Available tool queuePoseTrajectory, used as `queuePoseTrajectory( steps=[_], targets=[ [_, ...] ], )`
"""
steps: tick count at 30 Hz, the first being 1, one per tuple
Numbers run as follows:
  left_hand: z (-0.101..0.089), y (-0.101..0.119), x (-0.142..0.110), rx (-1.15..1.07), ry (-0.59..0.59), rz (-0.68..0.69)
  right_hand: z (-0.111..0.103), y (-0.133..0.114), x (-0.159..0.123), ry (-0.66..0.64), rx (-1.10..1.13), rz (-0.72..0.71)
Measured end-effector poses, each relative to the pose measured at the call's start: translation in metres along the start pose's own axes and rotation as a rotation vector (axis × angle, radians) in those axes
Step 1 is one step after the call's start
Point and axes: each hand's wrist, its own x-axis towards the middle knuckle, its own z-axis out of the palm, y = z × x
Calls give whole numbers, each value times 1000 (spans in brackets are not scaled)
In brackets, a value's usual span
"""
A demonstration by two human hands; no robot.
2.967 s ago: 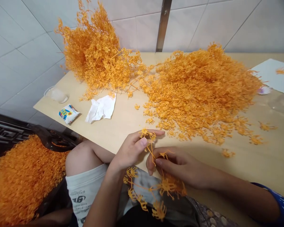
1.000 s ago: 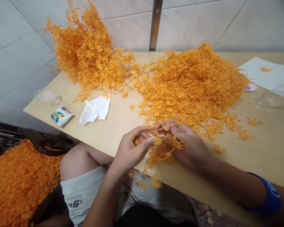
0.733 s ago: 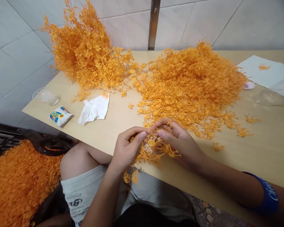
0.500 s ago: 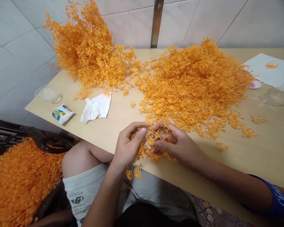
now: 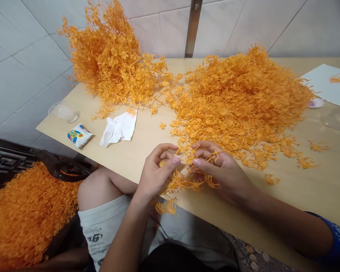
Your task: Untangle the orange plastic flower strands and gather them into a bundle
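White wall tiles back a pale wooden table, seen from above by a seated person whose knee in white printed shorts shows at six o'clock. Nearest the viewer, the left hand and the right hand meet over the table's near edge, both closed around a tangled orange plastic sprig of small flower shapes; the left thumb and forefinger pinch one end while the right fingers curl over the other, and a few stems hang below the edge. At eight o'clock, beside the knee, a dark container, only partly in view, is heaped with loose orange plastic flower bits. Farther along the table at ten o'clock lie a crumpled white paper tissue, a small white printed snack packet and, near the corner, a clear plastic cup lying on its side; what it holds cannot be told. Spreading from twelve to two o'clock is a broad low pile of orange plastic flower sprigs, touching a taller upright bunch of orange branched plastic stems at eleven o'clock against the wall. At two o'clock, far off, a white sheet of paper carries one stray orange piece.
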Motion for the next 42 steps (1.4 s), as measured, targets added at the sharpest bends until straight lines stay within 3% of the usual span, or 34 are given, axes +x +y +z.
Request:
queuePoseTrajectory(
  steps=[3,6,12,21,26,34,42],
  targets=[
    [-3,1,-1,-66,-42,-22,2,0,0,103,88,11],
    [-2,1,0,-109,-9,-49,2,-4,0,149,141,39],
    [5,-2,0,16,126,-13,-3,-7,-1,-66,72,85],
    [1,7,-6,306,-98,110,-2,-4,3,-23,-40,34],
    [8,5,-8,508,-120,181,0,-2,3,10,-29,68],
    [1,5,-8,400,-127,205,3,-1,3,115,-188,59],
    [-3,3,-9,330,-296,280,-1,-4,-2,-150,-477,-21]
  ],
)
